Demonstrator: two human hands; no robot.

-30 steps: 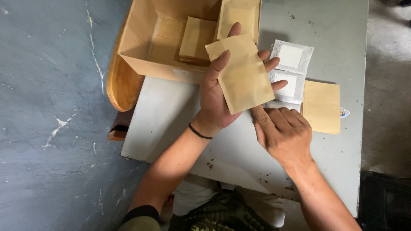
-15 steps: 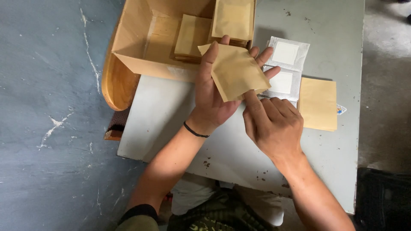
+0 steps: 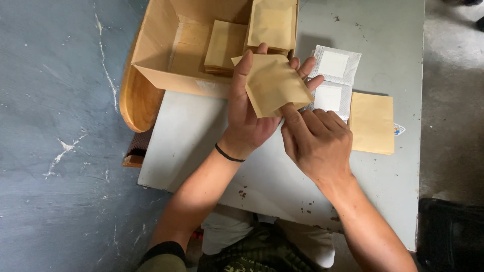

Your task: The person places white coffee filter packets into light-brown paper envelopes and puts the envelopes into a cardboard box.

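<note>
Watching left hand (image 3: 249,118) grip brown envelope (image 3: 275,83), now tilted; my right hand (image 3: 316,141) lifts off table (image 3: 201,146), forefinger poking envelope's lower edge, other fingers curled.

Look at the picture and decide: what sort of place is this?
Probably a small workshop or packing spot, not an office: a worn grey metal table on a rough concrete floor, and a cardboard box of stacked brown paper envelopes.

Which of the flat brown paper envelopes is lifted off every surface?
The brown paper envelope held in the left hand; the others lie in the cardboard box or flat on the grey table.
</note>
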